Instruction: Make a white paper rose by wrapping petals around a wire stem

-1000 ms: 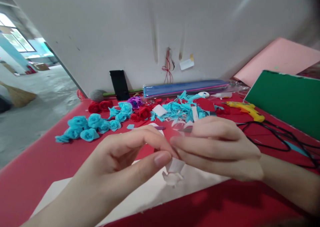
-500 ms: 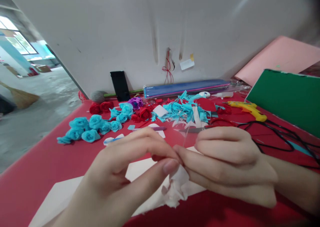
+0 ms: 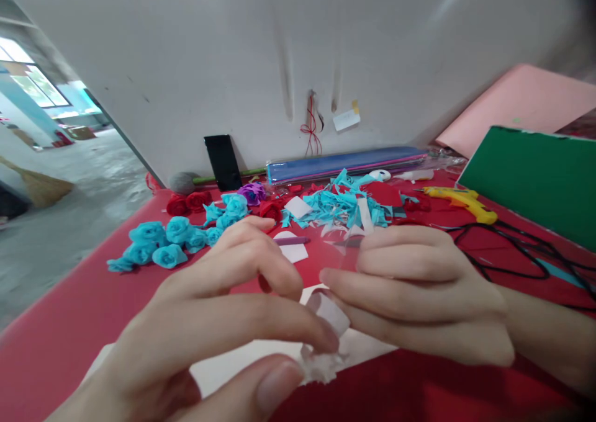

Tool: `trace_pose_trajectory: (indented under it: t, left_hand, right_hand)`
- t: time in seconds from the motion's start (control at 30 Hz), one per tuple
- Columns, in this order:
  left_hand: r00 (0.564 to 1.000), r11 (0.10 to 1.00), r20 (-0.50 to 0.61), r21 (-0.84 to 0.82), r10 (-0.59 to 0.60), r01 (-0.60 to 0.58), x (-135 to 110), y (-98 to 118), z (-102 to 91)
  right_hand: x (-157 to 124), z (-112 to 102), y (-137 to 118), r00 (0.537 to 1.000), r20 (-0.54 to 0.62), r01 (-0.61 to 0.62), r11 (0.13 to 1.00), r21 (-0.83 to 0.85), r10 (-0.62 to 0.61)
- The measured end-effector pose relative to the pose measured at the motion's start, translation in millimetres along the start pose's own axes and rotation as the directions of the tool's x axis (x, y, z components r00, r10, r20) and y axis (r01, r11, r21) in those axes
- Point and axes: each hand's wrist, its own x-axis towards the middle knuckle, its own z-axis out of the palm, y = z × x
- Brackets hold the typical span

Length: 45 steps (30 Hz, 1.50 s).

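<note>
While your left hand [image 3: 195,323] spreads with its thumb well apart from its fingers, one of its fingertips rests against a small white paper piece with a crumpled, ragged lower end [image 3: 331,313]. Your right hand [image 3: 428,291] has its fingers together, clamped on the upper end of that piece; its thumb is hidden from view. The piece sits between your two hands, above the near part of a flat cream-white paper sheet [image 3: 246,363], which lies on the red-covered table [image 3: 69,329].

To the far left of your left hand you have a cluster of light-blue paper roses [image 3: 148,233], with two red paper roses [image 3: 177,205] behind them and a purple paper flower [image 3: 252,193] farther right. Just beyond your hands, a slim purple pen [image 3: 292,241] lies across a white paper scrap [image 3: 295,252]. Farther off is a heap of light-blue paper strips [image 3: 333,205]. Past your right hand lies a yellow glue gun [image 3: 465,205], left of an upright dark-green board [image 3: 535,186]. At the far side, a black smartphone [image 3: 223,161] leans against the white panel [image 3: 195,56].
</note>
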Motion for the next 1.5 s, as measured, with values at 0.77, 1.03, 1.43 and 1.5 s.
trace_pose_trajectory:
  t: [0.77, 1.03, 1.43, 1.5]
  left_hand:
    - [0.993, 0.999, 0.113, 0.018, 0.031, -0.034, 2, -5, -6.0]
    - [0.957, 0.963, 0.194, 0.123, 0.214, -0.24, 10, -15, -14.4]
    - [0.975, 0.981, 0.144, 0.071, 0.169, -0.18, 7, -14, -9.5]
    - [0.989, 0.997, 0.123, -0.011, 0.078, -0.077, 6, -12, -8.1]
  right_hand:
    - [13, -13, -1, 0.947, -0.065, 0.311, 0.948, -0.066, -0.315]
    - [17, -11, 0, 0.937, -0.042, 0.345, 0.937, -0.05, -0.347]
    - [6, 6, 5, 0.894, -0.249, 0.364, 0.928, -0.081, -0.373]
    - [5, 6, 6, 0.899, -0.246, 0.357, 0.932, -0.071, -0.363]
